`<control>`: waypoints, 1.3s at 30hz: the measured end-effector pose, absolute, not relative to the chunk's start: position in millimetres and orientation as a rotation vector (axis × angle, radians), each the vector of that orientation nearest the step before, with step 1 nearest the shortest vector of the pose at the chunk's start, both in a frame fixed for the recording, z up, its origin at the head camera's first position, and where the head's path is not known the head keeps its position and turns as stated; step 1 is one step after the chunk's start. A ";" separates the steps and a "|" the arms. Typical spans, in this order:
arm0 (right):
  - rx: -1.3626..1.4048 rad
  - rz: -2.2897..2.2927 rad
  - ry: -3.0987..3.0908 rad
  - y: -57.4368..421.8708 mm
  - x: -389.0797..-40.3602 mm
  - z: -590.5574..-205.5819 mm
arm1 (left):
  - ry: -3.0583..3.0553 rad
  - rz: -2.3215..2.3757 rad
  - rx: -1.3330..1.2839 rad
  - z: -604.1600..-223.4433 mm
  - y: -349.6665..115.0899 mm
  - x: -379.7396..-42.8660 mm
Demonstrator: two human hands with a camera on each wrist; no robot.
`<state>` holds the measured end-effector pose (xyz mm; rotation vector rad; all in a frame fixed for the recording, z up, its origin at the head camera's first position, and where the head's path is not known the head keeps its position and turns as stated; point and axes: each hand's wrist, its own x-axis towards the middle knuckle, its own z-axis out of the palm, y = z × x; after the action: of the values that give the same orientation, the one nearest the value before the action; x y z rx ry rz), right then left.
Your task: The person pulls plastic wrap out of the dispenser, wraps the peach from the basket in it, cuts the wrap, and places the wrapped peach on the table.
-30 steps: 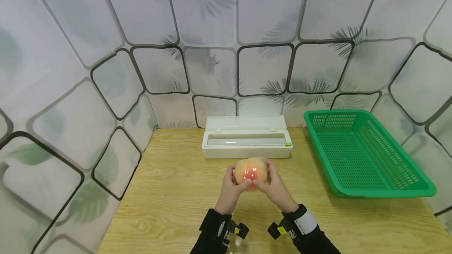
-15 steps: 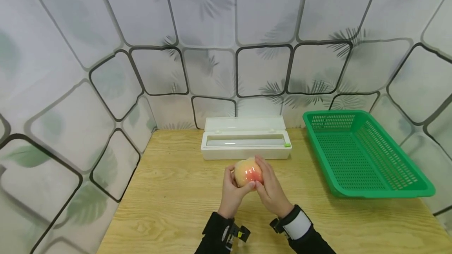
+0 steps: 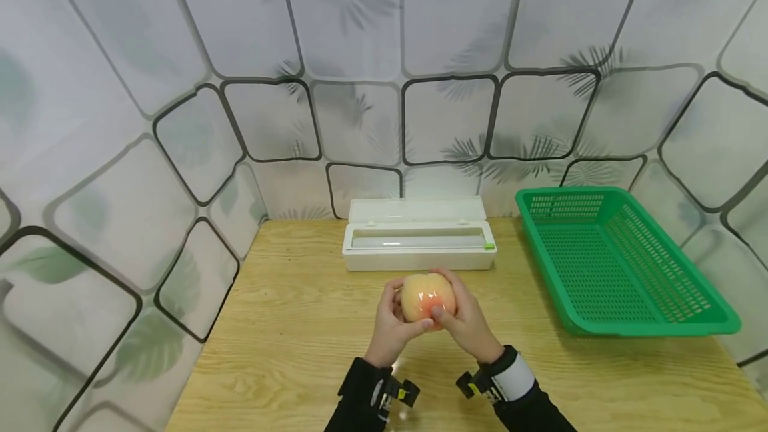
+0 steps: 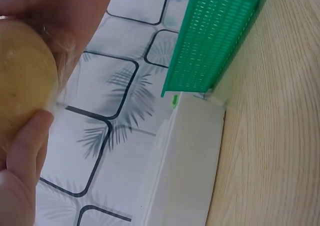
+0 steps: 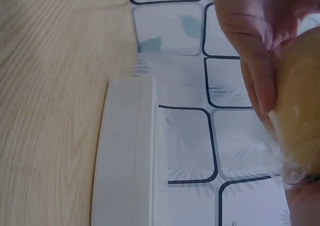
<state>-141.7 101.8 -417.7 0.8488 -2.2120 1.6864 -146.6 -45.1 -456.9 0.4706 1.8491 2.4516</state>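
Observation:
Between both hands, above the table, is a yellow and red peach [image 3: 425,293] wrapped in shiny clear film. My left hand [image 3: 391,327] holds its left side, with fingers curled round it and the thumb along the lower front. On the other side my right hand [image 3: 473,330] grips it, thumb pressed on the red front. A loose fold of film [image 4: 65,71] stands off the peach in the left wrist view. Crumpled film [image 5: 292,173] also shows under the peach in the right wrist view. Behind the hands sits a white cling film dispenser [image 3: 420,260], its lid raised.
A green plastic basket [image 3: 543,265] with perforated sides stands at the right of the wooden table [image 3: 288,325]. Patterned cloth walls [image 3: 360,119] rise behind the table and at its sides. The dispenser's small green slider [image 3: 489,245] is at its right end.
The peach has turned a little in the hands. My right hand slid over its upper side half a second ago and now sits back at the right, its thumb higher on the front.

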 end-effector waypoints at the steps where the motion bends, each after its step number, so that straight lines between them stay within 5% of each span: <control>1: 0.827 1.741 -2.224 102.8 -141.5 -417.4 | 1.850 2.444 0.488 -456.9 -46.0 -146.6; 15: 0.749 1.984 -2.116 109.5 -152.1 -449.0 | 1.725 2.367 0.583 -459.4 -48.4 -146.5; 22: 0.621 1.902 -2.167 112.8 -155.0 -445.4 | 1.898 2.204 0.532 -445.9 -48.5 -145.0; 30: 0.463 1.764 -2.207 107.4 -144.7 -423.6 | 2.284 1.991 0.801 -424.0 -44.9 -139.5; 39: 0.614 1.815 -2.196 111.3 -143.5 -422.0 | 2.141 1.945 0.845 -423.7 -49.0 -146.9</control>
<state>-143.5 111.3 -422.0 0.6142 -2.1965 1.8147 -146.9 -49.0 -423.7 0.8448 2.1411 1.9447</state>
